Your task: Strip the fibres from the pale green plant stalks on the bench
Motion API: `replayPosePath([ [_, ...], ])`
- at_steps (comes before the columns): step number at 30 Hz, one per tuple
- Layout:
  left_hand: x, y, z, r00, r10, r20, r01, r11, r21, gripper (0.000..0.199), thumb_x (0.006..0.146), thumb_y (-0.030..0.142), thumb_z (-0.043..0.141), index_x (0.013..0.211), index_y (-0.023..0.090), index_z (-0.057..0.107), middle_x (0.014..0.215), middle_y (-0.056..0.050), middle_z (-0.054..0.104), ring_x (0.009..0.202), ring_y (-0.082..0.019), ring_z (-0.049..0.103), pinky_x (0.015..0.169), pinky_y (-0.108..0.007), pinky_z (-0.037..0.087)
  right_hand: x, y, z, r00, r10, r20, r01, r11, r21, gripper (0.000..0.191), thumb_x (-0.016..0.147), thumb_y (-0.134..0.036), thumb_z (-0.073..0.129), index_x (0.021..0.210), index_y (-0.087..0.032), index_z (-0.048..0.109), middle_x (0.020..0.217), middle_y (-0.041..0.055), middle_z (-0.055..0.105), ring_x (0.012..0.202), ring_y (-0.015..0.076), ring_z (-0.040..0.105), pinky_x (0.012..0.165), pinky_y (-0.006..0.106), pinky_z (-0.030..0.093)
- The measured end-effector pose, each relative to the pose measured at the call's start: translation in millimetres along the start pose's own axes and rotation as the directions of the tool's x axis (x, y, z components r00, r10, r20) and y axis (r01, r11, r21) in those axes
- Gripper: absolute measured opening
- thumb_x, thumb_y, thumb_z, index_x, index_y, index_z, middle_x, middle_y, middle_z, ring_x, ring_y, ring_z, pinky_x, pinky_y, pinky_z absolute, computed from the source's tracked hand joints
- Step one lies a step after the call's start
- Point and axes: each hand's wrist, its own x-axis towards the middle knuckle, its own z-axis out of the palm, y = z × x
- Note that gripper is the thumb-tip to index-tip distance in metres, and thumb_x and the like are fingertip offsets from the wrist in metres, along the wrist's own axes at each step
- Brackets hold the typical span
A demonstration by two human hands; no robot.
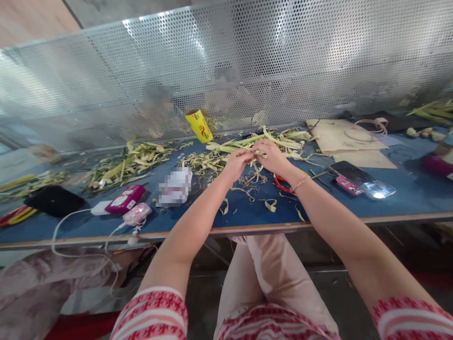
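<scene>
Along the front edge of the blue, flat worktop (247, 216), near its left corner, lies a soft-looking black object (54, 200), then a glossy magenta box-shaped device (126, 199); behind them sits a heap of yellow-green plant strips (130, 165). Next, a bright yellow hollow cylinder (200, 128) leans near the rear edge. Mid-worktop, the left hand (236, 164) and right hand (272, 157) meet, fingers bent inward, over a pile of pale green ribbon-like plant strips (226, 147); whether either grip is clenched on a strip cannot be told. Step in hand, as judged: separating or sorting strips by fingertip. The next move should call for a light two-handed pinch. Towards the right end rest a dark, glossy smartphone (357, 174) and, behind it, flat beige sheets (339, 137).
</scene>
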Motion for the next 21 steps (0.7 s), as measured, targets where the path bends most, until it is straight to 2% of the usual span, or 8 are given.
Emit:
replayPosePath([
  [4,1,0,-1.0,1.0,-0.016,0.007,0.015,0.999,0.03,0.012,0.058,0.01,0.065,0.048,0.015,0.06,0.051,0.002,0.054,0.057,-0.008,0.047,0.061,-0.024,0.037,-1,-1,-5,0.999,0.026,-0.033,-0.025,0.999,0.019,0.005,0.079,-0.017,0.057,0.081,-0.02,0.06,0.095,0.0084,0.063,0.096,0.0229,0.057,0.092,0.046,0.044],
  [7,1,1,-0.8,1.0,-0.01,-0.012,0.01,0.999,0.032,0.012,0.057,0.009,0.064,0.048,0.015,0.059,0.052,0.002,0.053,0.056,-0.007,0.047,0.062,-0.024,0.037,-1,-7,-12,0.998,0.015,-0.064,-0.015,1.0,-0.004,0.004,0.077,-0.018,0.058,0.081,-0.02,0.056,0.092,0.008,0.061,0.095,0.0228,0.056,0.092,0.044,0.043],
  [10,1,3,-0.8,1.0,-0.005,-0.03,0.006,0.999,0.036,0.013,0.058,0.008,0.063,0.048,0.014,0.057,0.052,0.002,0.053,0.056,-0.007,0.046,0.061,-0.024,0.037,-2,-13,-17,0.999,0.037,-0.029,-0.037,0.999,-0.011,0.003,0.081,-0.021,0.057,0.08,-0.02,0.055,0.086,0.0062,0.059,0.088,0.0205,0.054,0.085,0.039,0.044],
  [15,1,4,-1.3,0.997,-0.017,-0.077,0.016,1.0,-0.013,0.011,0.061,0.01,0.064,0.052,0.015,0.059,0.055,0.002,0.054,0.058,-0.007,0.049,0.063,-0.023,0.04,0,-19,-20,0.992,0.119,0.04,-0.118,0.993,-0.018,0.023,0.09,-0.019,0.043,0.068,-0.02,0.048,0.071,0.0029,0.052,0.074,0.0162,0.049,0.076,0.034,0.042],
  [21,3,6,-3.2,0.995,-0.052,-0.09,0.048,0.998,-0.042,0.013,0.065,0.01,0.066,0.056,0.014,0.058,0.061,0.001,0.057,0.062,-0.007,0.053,0.07,-0.025,0.043,0,-19,-19,0.978,0.196,0.063,-0.191,0.978,-0.088,0.021,0.087,-0.021,0.049,0.066,-0.02,0.05,0.068,0.0032,0.054,0.068,0.0158,0.049,0.07,0.033,0.041],
])
